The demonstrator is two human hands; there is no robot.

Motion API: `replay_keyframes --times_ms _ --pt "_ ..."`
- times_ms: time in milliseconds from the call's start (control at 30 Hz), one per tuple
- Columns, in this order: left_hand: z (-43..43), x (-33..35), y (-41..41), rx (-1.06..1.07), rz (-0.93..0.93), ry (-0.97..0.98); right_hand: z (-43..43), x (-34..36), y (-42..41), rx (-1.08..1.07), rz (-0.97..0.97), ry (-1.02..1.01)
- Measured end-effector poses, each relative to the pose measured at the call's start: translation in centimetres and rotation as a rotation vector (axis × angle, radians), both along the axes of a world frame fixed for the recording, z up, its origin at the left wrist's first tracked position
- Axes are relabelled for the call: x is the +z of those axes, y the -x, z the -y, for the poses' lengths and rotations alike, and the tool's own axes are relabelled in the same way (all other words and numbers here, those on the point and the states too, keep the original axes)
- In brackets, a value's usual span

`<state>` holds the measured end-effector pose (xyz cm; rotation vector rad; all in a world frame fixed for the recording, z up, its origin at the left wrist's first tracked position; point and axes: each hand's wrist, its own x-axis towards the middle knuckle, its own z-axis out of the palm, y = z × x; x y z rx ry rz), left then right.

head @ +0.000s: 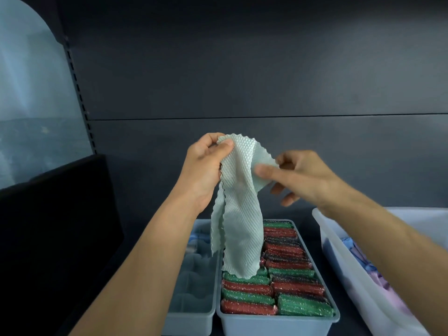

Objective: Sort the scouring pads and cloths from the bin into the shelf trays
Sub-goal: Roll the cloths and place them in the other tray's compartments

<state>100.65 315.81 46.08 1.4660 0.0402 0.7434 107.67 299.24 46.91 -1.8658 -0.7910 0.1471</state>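
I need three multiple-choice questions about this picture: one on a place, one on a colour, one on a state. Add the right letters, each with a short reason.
1. Where does the tray of scouring pads stand?
A. On an upper shelf
B. Between the cloth tray and the clear bin
C. Inside the clear bin

2. What colour is the waffle cloth?
A. Orange
B. Black
C. Pale green

3. What is the left hand doing?
A. Gripping the waffle cloth's top corner
B. Resting flat on the shelf
C. Hanging idle

Answers: 1 B, the cloth tray is at its left and the clear bin at its right. 2 C, it hangs pale green above the tray. 3 A, its fingers curl round the corner.
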Motion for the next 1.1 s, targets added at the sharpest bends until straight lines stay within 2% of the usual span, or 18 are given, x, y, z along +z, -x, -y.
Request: replay_keyframes --times_ms 67,133,200,300,400,467,533,633,700,833,933,1000,1100 --pt "-0.2 -0.1 0.2 -0.007 -0.005 -0.008 -0.3 -0.4 -0.2 -0.023 -0.010 -0.047" --pt "-0.7 -0.1 0.7 -0.015 -0.017 -0.020 0.0 0.2 -0.9 -0.046 -0.065 -0.204" --pt "-1.2 0.1 1.0 -0.021 -0.035 -0.043 0.6 1.2 -1.7 0.039 -0.136 -0.357" --pt "-1.3 0.2 1.2 -0.067 -0.029 -0.014 0.7 1.5 -2.5 0.215 -0.125 -0.356" --pt "-1.1 0.4 1.1 -0.095 -0.016 0.013 0.4 1.6 -3.0 0.200 -0.164 -0.417" --pt "-1.0 0.3 0.9 -0.078 -0.038 -0.029 0.3 1.8 -2.9 0.147 -0.122 -0.375" --pt "-0.6 0.3 0.7 -0.060 -0.072 -0.122 0.5 2.2 -2.6 0.127 0.031 -0.270" --pt "0.3 0.1 0.5 -0.063 -0.094 -0.280 0.0 3.4 -1.4 0.199 0.371 0.096" --pt "0.9 -0.2 0.6 -0.075 -0.080 -0.305 -0.7 3.6 -1.0 0.204 0.454 0.261" --pt "0.6 -1.8 0.9 -0.022 -0.030 -0.235 -1.3 3.5 -1.2 0.232 0.422 0.214" --pt "0.1 -4.0 0.9 -0.094 -0.162 -0.099 -1.6 3.6 -1.2 0.251 0.406 0.145" --pt "0.1 -6.1 1.1 -0.147 -0.265 -0.132 -1.9 3.7 -1.4 0.207 0.456 0.120" --pt "1.0 -8.8 1.8 -0.287 -0.308 -0.194 -2.1 4.1 -1.5 0.141 0.580 0.176"
